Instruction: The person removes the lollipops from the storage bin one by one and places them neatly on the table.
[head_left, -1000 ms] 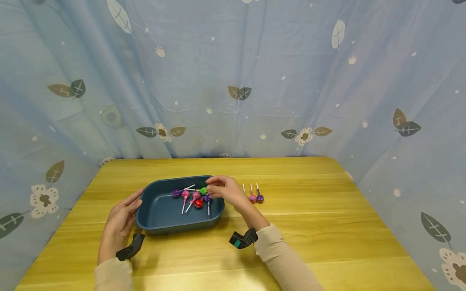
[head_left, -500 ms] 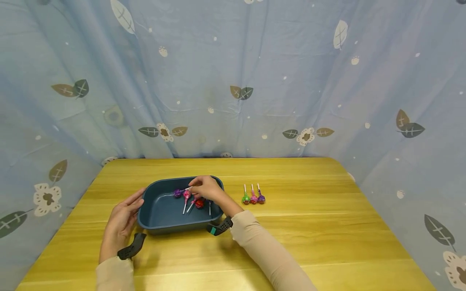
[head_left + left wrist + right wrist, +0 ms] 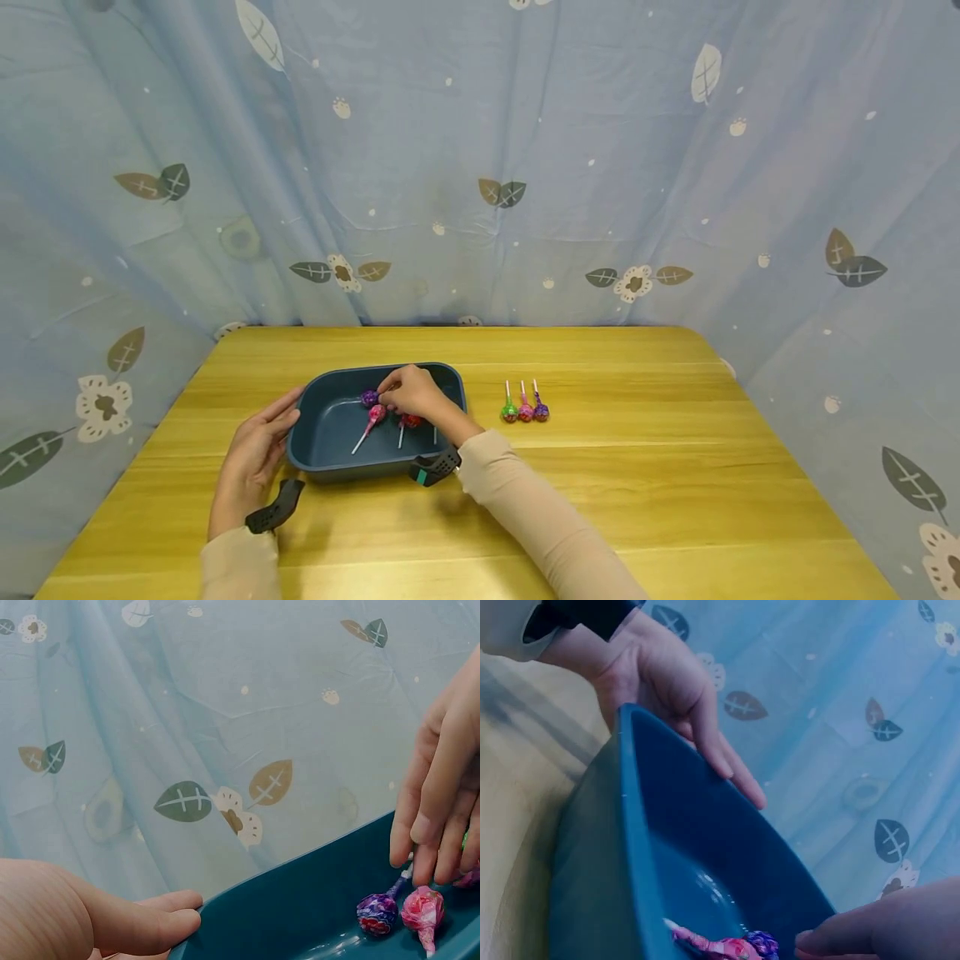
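Three lollipops (image 3: 526, 413), green, pink and purple, are lying in a row on the counter (image 3: 637, 467), right of the blue basin (image 3: 345, 473). Inside, a purple lollipop (image 3: 370, 399) and a pink lollipop (image 3: 377, 413) are showing, while the right grip (image 3: 414, 392) is partly covering a red lollipop (image 3: 412, 422). Its fingers are reaching down just beside the purple one; whether they are pinching anything, I cannot tell. The left grip (image 3: 257, 442) is resting extended fingers against the basin's end. Behind, a leaf-patterned curtain (image 3: 450, 125) is hanging.
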`<state>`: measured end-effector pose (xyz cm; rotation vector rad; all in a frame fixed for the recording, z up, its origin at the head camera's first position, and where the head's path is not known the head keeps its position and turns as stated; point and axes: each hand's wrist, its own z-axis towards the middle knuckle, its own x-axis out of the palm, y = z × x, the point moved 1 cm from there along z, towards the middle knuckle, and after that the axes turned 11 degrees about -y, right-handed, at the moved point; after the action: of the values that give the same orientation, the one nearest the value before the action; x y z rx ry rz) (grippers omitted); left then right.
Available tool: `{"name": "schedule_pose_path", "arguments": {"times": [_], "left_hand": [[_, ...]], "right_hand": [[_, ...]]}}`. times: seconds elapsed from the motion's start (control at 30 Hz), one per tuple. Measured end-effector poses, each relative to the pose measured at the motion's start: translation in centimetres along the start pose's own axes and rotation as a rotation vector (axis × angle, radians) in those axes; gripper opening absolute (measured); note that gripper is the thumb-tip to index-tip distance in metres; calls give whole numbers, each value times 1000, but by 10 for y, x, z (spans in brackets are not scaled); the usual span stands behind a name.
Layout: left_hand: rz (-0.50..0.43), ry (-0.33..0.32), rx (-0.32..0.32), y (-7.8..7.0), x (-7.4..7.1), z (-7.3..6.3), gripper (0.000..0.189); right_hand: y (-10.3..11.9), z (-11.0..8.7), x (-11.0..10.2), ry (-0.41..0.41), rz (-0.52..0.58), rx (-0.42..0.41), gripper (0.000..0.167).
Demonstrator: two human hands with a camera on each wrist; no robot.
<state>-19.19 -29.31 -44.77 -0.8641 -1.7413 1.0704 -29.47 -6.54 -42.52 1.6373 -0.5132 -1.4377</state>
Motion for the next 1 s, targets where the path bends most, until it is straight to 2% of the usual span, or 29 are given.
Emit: {"name": "schedule_pose_path", "arguments": {"times": [0.17,0.37,0.63,1.0], "left_hand": [[15,10,3,1,0,1,44],[39,5,1,1,0,1,43],[22,-15,5,1,1,1,42],[-6,10,12,0,1,0,36]], "right_hand": [[0,0,8,-22,-83,-37,13],[3,-2,19,12,-176,-95,19],[7,-10,29,-16,-395,-192,18],[5,-10,28,-13,-356,-164,11]]}}
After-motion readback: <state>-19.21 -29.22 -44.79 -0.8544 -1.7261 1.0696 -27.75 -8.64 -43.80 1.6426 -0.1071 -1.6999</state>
